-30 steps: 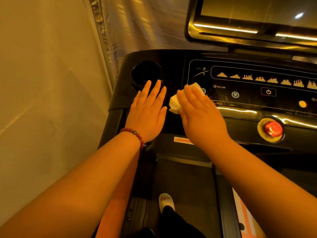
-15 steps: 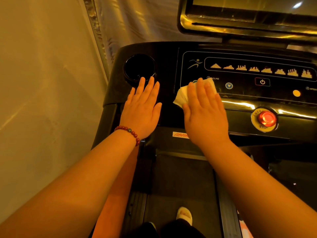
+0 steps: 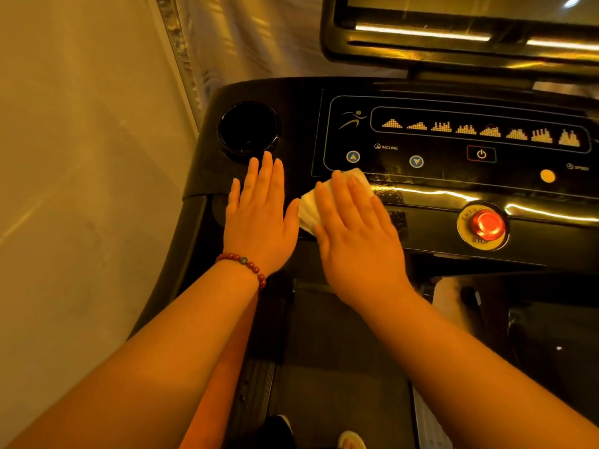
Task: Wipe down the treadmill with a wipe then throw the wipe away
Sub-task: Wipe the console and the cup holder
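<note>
On my feed the right hand (image 3: 356,241) lies flat on the wipe (image 3: 308,210), fingers straight and close together, pressing it onto the treadmill (image 3: 298,102) console. Nothing is pinched or curled; the palm and fingers simply cover the wipe. The wipe is a folded white pad, and I can see it only at the hand's left edge and just past the fingertips. Its long axis runs on a diagonal, from the near-left end beside my thumb up to the far-right end. That far end points toward the down-arrow button (image 3: 416,161) and sits on the lower border of the control panel, below the up-arrow button (image 3: 353,156).

The left hand (image 3: 259,218) rests palm-down on the console just beside the wipe, fingers straight and slightly spread, holding nothing. Its thumb nearly touches the wipe's near edge; I cannot tell if they meet. The fingertips reach almost to the rim of the round cup holder (image 3: 248,129). A red bead bracelet (image 3: 246,262) circles that wrist.

To the right, well apart from both hands, sits the red stop button (image 3: 486,223). The power button (image 3: 481,154) is farther up the panel. Below my forearms lies the dark belt (image 3: 340,351).
</note>
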### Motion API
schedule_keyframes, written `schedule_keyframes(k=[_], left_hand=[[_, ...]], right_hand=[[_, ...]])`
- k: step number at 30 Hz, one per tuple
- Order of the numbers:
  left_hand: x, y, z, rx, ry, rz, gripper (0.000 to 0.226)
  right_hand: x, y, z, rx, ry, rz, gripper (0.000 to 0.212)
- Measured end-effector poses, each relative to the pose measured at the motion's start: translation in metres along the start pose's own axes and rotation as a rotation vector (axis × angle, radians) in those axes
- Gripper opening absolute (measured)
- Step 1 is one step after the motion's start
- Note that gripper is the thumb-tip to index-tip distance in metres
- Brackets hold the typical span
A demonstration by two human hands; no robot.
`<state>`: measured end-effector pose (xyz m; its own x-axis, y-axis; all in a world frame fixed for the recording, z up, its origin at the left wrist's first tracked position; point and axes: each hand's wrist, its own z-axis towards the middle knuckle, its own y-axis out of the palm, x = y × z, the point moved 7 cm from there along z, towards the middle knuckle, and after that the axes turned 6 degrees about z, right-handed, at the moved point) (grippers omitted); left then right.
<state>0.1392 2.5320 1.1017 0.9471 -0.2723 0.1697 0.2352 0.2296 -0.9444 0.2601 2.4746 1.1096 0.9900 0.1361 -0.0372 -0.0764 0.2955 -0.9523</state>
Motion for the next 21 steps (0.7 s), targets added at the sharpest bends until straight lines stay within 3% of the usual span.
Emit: schedule_keyframes(k=[7,12,17,21], left_hand=[[0.006,-0.006,0.003,-0.002,-0.029,-0.016,0.058],[0.017,-0.012,0.009,0.005,0.028,-0.023,0.056],[0.036,-0.011,0.017,0.022,0.084,-0.062,0.054],[0.039,-0.007,0.017,0.031,0.062,-0.042,0.056]], right_hand=[[0.041,-0.015,0.007,0.009,0.145,0.057,0.062],[0.038,-0.011,-0.002,0.016,0.011,0.011,0.056],[0.053,-0.017,-0.005,0.03,0.052,0.017,0.055],[0.042,-0.005,-0.017,-0.007,-0.057,-0.041,0.057]])
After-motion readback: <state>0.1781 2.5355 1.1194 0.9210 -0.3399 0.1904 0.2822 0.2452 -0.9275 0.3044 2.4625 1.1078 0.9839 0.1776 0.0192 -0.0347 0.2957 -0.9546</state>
